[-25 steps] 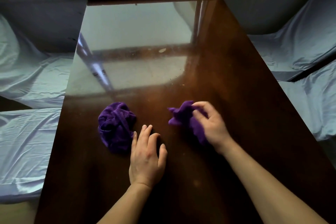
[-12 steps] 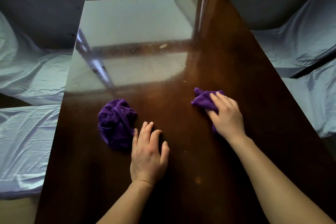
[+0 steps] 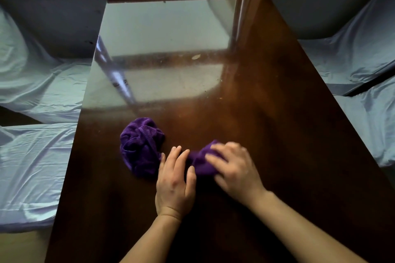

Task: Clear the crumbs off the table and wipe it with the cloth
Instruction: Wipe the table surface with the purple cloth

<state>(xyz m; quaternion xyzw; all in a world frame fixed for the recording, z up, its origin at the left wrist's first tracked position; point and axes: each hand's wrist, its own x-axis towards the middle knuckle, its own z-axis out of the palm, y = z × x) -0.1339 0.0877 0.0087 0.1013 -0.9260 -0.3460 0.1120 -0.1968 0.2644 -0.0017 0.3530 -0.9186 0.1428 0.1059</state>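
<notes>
We are seeing the fingers [image 3: 215, 159] of the right hand [image 3: 236, 172] pressing down on a purple cloth [image 3: 202, 161], grasping it against the dark table [image 3: 277, 134]. The left hand [image 3: 174, 183] is lying flat with released fingers, touching this cloth. A second crumpled purple cloth [image 3: 141, 147] is lying just left of the left hand. Small crumbs [image 3: 220, 98] are lying farther beyond the cloths.

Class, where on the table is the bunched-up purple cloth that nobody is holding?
In the head view the loose cloth lies on the table, left of centre, just beyond and left of the left hand.
</notes>
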